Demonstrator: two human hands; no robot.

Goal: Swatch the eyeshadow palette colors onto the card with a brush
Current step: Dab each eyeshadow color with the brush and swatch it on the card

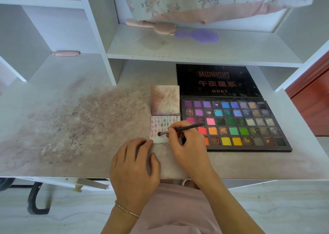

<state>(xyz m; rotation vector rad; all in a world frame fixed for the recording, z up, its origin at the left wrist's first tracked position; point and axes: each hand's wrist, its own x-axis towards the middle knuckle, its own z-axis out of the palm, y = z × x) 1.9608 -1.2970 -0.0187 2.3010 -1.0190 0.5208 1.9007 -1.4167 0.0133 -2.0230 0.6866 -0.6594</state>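
right hand [188,144] pinches brush [179,129], tip on card [160,125] mid-swatch | left hand [135,164] fingers relaxed, fingertips pinning card corner steady | palette [235,123] open just beside for reloads

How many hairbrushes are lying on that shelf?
2. A pink hairbrush lies at the back of the shelf; a purple hairbrush lies just to its right. More could be hidden under the hanging cloth.

The right hand [188,144] pinches a brush [179,129] (fingers curled round its handle), while the left hand [135,164] lies flat, fingers relaxed
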